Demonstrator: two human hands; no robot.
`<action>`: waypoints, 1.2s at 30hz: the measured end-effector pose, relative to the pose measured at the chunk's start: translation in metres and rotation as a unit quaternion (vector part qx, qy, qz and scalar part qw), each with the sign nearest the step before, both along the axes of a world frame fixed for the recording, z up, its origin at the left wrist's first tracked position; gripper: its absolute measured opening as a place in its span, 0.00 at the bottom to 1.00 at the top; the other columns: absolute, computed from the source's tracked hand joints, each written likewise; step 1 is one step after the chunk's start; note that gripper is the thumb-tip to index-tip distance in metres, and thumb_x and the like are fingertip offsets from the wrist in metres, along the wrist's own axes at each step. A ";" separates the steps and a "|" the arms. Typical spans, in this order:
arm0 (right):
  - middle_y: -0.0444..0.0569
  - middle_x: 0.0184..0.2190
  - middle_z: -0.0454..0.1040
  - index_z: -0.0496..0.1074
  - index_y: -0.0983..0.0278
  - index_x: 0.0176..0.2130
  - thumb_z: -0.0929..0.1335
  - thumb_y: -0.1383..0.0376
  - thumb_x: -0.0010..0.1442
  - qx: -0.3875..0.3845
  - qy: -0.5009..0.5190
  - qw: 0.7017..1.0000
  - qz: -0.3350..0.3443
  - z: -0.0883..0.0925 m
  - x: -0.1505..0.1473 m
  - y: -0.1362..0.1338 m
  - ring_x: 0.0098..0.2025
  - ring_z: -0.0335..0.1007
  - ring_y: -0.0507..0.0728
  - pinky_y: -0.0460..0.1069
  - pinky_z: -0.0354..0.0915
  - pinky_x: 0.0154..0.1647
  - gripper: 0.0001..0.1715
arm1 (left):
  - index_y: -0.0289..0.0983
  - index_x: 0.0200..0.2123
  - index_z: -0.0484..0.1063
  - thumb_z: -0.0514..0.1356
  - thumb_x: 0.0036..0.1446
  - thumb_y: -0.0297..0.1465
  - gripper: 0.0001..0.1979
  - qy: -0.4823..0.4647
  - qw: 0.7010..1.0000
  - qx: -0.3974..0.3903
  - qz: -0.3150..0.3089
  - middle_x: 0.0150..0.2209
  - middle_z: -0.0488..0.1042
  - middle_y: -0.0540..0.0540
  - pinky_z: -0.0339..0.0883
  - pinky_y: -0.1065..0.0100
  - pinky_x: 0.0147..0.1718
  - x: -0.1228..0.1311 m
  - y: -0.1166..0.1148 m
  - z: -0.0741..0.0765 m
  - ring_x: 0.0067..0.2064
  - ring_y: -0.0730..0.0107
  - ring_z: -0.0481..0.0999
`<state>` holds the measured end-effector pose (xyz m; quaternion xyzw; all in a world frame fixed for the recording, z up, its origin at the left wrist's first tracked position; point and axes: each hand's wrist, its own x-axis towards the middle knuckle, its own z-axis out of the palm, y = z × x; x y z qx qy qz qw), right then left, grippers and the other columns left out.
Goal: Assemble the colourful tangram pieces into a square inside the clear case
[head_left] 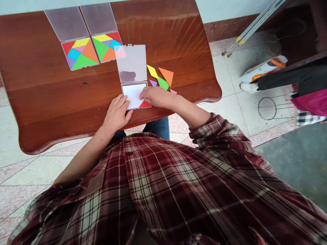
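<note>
A clear plastic tangram box (130, 64) lies with its lid folded back and a white sheet in its tray. In the tray's lower right corner sits a red triangle (145, 104). My left hand (117, 112) rests on the tray's left edge, fingers spread, thumb by the front rim. Over the tray's right side is my right hand (157, 97), fingers curled together; whatever they pinch is hidden. Beyond it lie a yellow parallelogram (152, 71), an orange triangle (167, 76), a green triangle (162, 83), a purple triangle (153, 83) and a partly hidden pink piece (173, 91).
Two open boxes filled with coloured tangram pieces, a left one (83, 61) and a right one (102, 49), lie farther back on the brown wooden table (51, 102). The open lid overlaps the right one. Off to the right are crutches (245, 35) and another person's leg (281, 76).
</note>
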<state>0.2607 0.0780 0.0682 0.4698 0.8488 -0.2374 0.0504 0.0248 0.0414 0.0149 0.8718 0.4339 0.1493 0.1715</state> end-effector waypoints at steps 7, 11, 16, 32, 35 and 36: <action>0.54 0.48 0.75 0.77 0.67 0.45 0.62 0.72 0.64 -0.012 0.023 1.000 -0.011 -0.003 0.007 0.003 0.49 0.68 0.57 0.50 0.58 0.48 0.17 | 0.37 0.55 0.70 0.52 0.65 0.36 0.19 0.003 1.000 0.002 -0.002 0.64 0.67 0.36 0.56 0.43 0.67 -0.002 0.001 -0.001 0.69 0.46 0.61; 0.54 0.47 0.75 0.78 0.66 0.41 0.62 0.72 0.63 -0.017 0.037 0.999 -0.014 -0.007 0.006 0.000 0.48 0.68 0.57 0.50 0.59 0.47 0.15 | 0.37 0.53 0.71 0.51 0.65 0.35 0.18 -0.001 1.000 -0.002 -0.002 0.62 0.69 0.36 0.56 0.41 0.67 -0.001 0.000 0.000 0.68 0.46 0.62; 0.55 0.48 0.74 0.77 0.65 0.44 0.63 0.72 0.61 -0.001 0.072 0.997 -0.037 -0.004 0.007 -0.005 0.49 0.68 0.59 0.52 0.60 0.50 0.15 | 0.38 0.52 0.72 0.51 0.65 0.35 0.17 -0.011 1.000 0.018 -0.003 0.60 0.71 0.38 0.59 0.41 0.65 -0.001 -0.001 0.000 0.66 0.46 0.64; 0.61 0.48 0.73 0.71 0.67 0.51 0.69 0.48 0.62 0.117 0.034 0.906 -0.405 -0.057 0.106 0.055 0.54 0.70 0.68 0.64 0.66 0.56 0.29 | 0.33 0.52 0.71 0.48 0.66 0.34 0.19 -0.043 0.998 0.033 0.030 0.59 0.70 0.33 0.61 0.45 0.64 -0.006 0.002 -0.008 0.61 0.48 0.68; 0.62 0.48 0.72 0.72 0.68 0.50 0.71 0.50 0.61 0.079 -0.009 0.903 -0.422 -0.049 0.097 0.059 0.55 0.69 0.69 0.65 0.66 0.56 0.27 | 0.32 0.52 0.72 0.47 0.65 0.31 0.20 -0.044 0.997 0.038 0.042 0.58 0.71 0.32 0.62 0.45 0.62 -0.006 0.002 -0.009 0.60 0.48 0.69; 0.61 0.48 0.73 0.72 0.67 0.49 0.72 0.52 0.60 0.071 -0.013 0.902 -0.426 -0.044 0.095 0.058 0.54 0.70 0.68 0.64 0.66 0.56 0.26 | 0.31 0.52 0.72 0.47 0.65 0.31 0.20 -0.045 0.997 0.038 0.046 0.57 0.71 0.32 0.62 0.45 0.62 -0.006 0.002 -0.010 0.59 0.48 0.69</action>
